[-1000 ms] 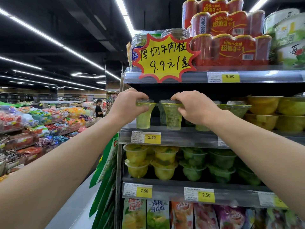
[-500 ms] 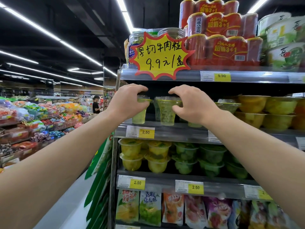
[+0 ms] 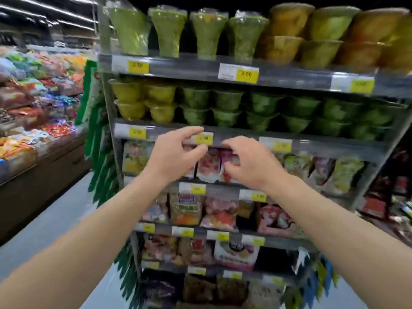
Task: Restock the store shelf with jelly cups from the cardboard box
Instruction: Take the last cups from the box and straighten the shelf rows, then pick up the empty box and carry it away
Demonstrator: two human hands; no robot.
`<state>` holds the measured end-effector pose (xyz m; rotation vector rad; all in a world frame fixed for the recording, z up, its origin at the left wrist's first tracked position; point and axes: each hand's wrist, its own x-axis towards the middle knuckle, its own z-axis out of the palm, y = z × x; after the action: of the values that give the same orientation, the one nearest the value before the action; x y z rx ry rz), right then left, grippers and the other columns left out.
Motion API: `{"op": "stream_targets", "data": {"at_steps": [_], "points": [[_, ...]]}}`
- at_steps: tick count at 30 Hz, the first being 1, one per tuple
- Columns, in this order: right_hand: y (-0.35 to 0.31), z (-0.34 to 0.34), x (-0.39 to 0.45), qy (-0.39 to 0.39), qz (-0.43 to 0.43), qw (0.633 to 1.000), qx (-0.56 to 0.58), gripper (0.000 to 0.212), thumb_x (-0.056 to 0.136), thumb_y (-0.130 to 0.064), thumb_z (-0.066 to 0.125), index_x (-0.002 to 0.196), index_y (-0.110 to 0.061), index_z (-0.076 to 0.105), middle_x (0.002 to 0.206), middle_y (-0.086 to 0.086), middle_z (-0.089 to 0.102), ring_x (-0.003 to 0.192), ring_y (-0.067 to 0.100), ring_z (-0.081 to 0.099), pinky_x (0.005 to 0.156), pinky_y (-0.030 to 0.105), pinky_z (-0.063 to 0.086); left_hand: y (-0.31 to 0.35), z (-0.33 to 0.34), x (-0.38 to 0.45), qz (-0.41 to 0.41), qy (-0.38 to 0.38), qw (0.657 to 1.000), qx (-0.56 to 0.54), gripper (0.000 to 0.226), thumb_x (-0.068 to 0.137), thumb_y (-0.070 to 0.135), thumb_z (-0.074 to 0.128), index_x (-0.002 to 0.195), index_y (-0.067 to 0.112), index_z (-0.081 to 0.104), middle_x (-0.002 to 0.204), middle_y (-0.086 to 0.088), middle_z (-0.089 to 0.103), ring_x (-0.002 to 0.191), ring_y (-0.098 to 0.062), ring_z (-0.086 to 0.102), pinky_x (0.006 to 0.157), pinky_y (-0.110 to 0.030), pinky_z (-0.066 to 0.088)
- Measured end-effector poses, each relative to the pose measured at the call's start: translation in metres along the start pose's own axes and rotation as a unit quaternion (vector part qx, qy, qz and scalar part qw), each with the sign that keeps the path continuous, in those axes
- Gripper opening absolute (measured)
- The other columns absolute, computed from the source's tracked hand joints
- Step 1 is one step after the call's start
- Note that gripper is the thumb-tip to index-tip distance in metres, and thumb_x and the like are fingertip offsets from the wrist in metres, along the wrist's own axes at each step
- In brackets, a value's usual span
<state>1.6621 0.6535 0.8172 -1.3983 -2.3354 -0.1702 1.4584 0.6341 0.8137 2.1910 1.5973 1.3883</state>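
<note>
Left hand (image 3: 172, 156); right hand (image 3: 249, 165); grips loose, empty.

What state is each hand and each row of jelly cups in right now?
Left hand: fingers loosely curled, holding nothing.
Right hand: fingers loosely curled, holding nothing.
Tall green jelly cups: upright in a row on the shelf.
Round jelly cups: stacked two high.
</note>
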Motion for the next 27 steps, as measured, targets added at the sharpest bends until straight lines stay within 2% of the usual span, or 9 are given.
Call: {"op": "stream_targets", "data": {"at_steps": [4,6,8,11,15,19,22,27], "points": [[0.036,0.053,-0.084,-0.128,0.056,0.990,0.025,0.058,0.096,-0.037,0.058,0.149,-0.023,0.039,0.149,-0.001,0.045,0.133,0.022,0.045,0.103,0.041,0.047,0.010,0.064,-0.084,-0.096,-0.111,0.989,-0.018,0.049,0.092,0.034,0.068,0.139,0.026,0.058,0.140,0.011,0.056,0.129,-0.005,0.051,0.106,-0.021,0.040],[0.051,0.084,-0.127,-0.180,0.081,0.979,0.042,0.060,0.096,-0.038,0.058,0.150,-0.023,0.037,0.149,-0.001,0.044,0.130,0.022,0.049,0.097,0.041,0.051,0.008,0.091,-0.124,-0.140,-0.164,0.976,-0.016,0.050,0.093,0.035,0.067,0.141,0.029,0.055,0.142,0.013,0.054,0.131,-0.006,0.049,0.104,-0.017,0.037],[0.062,0.114,-0.171,-0.219,0.107,0.967,0.069,0.061,0.095,-0.037,0.058,0.150,-0.024,0.037,0.150,-0.001,0.044,0.127,0.022,0.051,0.094,0.040,0.052,0.003,0.114,-0.161,-0.176,-0.200,0.964,-0.010,0.050,0.092,0.035,0.068,0.140,0.031,0.055,0.140,0.014,0.056,0.125,-0.008,0.055,0.098,-0.018,0.040],[0.071,0.158,-0.232,-0.254,0.149,0.950,0.105,0.058,0.092,-0.036,0.058,0.147,-0.025,0.041,0.145,-0.001,0.047,0.129,0.024,0.049,0.098,0.039,0.049,-0.012,0.144,-0.208,-0.222,-0.233,0.947,-0.007,0.048,0.091,0.032,0.069,0.138,0.030,0.057,0.136,0.009,0.060,0.119,-0.010,0.058,0.096,-0.019,0.041],[0.072,0.216,-0.303,-0.306,0.206,0.920,0.130,0.057,0.089,-0.034,0.058,0.143,-0.022,0.045,0.141,0.001,0.050,0.130,0.026,0.048,0.102,0.036,0.044,-0.044,0.187,-0.270,-0.291,-0.289,0.912,-0.010,0.052,0.089,0.032,0.071,0.139,0.029,0.057,0.134,0.001,0.063,0.120,-0.015,0.060,0.104,-0.033,0.047],[0.073,0.271,-0.352,-0.365,0.264,0.883,0.134,0.060,0.088,-0.031,0.059,0.144,-0.018,0.044,0.143,0.006,0.048,0.128,0.029,0.048,0.105,0.038,0.041,-0.082,0.228,-0.331,-0.307,-0.344,0.887,0.018,0.057,0.090,0.031,0.069,0.144,0.025,0.051,0.141,0.001,0.058,0.129,-0.018,0.053,0.103,-0.025,0.038],[0.076,0.321,-0.383,-0.395,0.314,0.851,0.144,0.058,0.085,-0.028,0.059,0.141,-0.018,0.046,0.137,0.006,0.050,0.123,0.030,0.051,0.100,0.039,0.045,-0.118,0.262,-0.376,-0.338,-0.374,0.864,0.017,0.061,0.090,0.029,0.070,0.146,0.021,0.048,0.143,-0.003,0.056,0.131,-0.021,0.051,0.106,-0.029,0.037],[0.088,0.404,-0.428,-0.418,0.373,0.815,0.151,0.060,0.091,-0.024,0.058,0.147,-0.017,0.038,0.144,0.005,0.043,0.127,0.027,0.048,0.103,0.037,0.043,-0.170,0.322,-0.439,-0.358,-0.410,0.839,0.015,0.067,0.088,0.026,0.071,0.148,0.015,0.044,0.148,-0.006,0.051,0.135,-0.024,0.048,0.108,-0.026,0.034]]}}
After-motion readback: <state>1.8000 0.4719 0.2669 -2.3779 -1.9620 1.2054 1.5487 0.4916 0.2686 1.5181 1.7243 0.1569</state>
